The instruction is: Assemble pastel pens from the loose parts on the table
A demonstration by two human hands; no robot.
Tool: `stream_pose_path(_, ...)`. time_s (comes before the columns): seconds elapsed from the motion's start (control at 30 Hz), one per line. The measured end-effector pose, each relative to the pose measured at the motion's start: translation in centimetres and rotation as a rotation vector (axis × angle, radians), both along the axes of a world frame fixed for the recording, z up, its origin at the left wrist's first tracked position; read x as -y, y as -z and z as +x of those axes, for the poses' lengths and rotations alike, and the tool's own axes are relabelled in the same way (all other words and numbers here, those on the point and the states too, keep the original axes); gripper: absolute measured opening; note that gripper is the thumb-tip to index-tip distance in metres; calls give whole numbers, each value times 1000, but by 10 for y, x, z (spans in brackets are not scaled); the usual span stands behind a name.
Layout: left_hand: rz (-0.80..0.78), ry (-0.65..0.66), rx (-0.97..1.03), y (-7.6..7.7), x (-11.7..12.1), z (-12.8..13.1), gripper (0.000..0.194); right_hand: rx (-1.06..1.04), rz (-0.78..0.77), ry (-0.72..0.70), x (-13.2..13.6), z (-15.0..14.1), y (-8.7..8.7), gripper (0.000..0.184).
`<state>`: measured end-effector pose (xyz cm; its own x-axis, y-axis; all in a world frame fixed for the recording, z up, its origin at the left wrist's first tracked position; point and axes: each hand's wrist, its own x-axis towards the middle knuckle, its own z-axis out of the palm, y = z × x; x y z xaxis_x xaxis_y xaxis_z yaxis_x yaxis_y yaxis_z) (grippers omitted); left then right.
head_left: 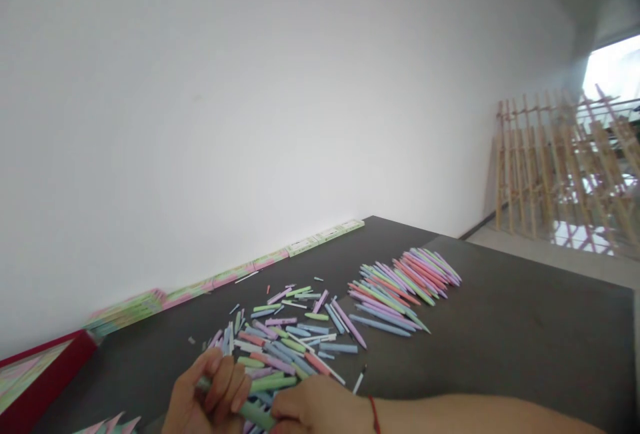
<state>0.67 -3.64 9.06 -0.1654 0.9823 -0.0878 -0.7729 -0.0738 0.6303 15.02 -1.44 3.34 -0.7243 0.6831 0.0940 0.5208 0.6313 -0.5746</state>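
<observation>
At the bottom edge my left hand point(210, 394) is closed around a green pen barrel point(253, 411), fingers wrapped over it. My right hand point(315, 411), with a red string at the wrist, pinches the same green pen from the right. Both hands hover over a loose scatter of pastel pen parts point(287, 337) in green, blue, pink and purple on a dark table point(525, 334). Farther right lies a neat pile of assembled pens point(405, 284), apart from my hands.
Flat pastel boxes point(225, 277) line the white wall along the table's far edge. A red box point(45, 374) sits at the left. Wooden easels point(560, 167) lean at the back right near a bright window.
</observation>
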Motion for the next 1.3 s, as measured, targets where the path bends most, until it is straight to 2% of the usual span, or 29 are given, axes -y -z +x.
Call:
stream_pose_path(0.07,3,3,-9,0,4,4,29,-158,-301,-58,3,5,3,27)
stream_pose_path(0.13,28,23,-31,2,4,7,30,-243,-507,-54,5,11,5,25)
stream_pose_path(0.2,26,22,-70,4,-1,7,25,-276,-555,-15,6,21,3,18)
stream_pose_path(0.3,-43,-114,-111,6,-17,-4,23,-222,-524,58,5,55,-5,20)
stream_pose_path(0.37,-65,-220,-115,5,-27,-18,28,-86,-411,165,3,91,-8,29)
stream_pose_path(0.43,-90,-294,-115,4,-35,-32,30,135,-161,290,2,132,-5,31)
stream_pose_path(0.53,-103,-356,-121,6,-40,-47,27,453,169,487,0,185,10,31)
stream_pose_path(0.6,-38,-351,-242,9,-40,-51,22,560,247,532,-2,203,21,27)
stream_pose_path(0.7,87,-235,-588,15,-39,-49,16,656,296,550,-11,202,26,26)
stream_pose_path(0.83,117,22,-1009,28,-36,-38,5,756,342,563,-32,175,13,33)
stream_pose_path(0.93,176,131,-1290,43,-36,-28,9,797,346,597,-49,161,8,34)
stream_pose_path(1.03,228,160,-1425,61,-37,-25,15,826,335,619,-59,157,8,28)
stream_pose_path(1.13,231,152,-1518,72,-38,-28,18,841,332,626,-64,156,4,26)
stream_pose_path(1.3,217,98,-1674,70,-38,-33,16,780,415,608,-66,149,-4,29)
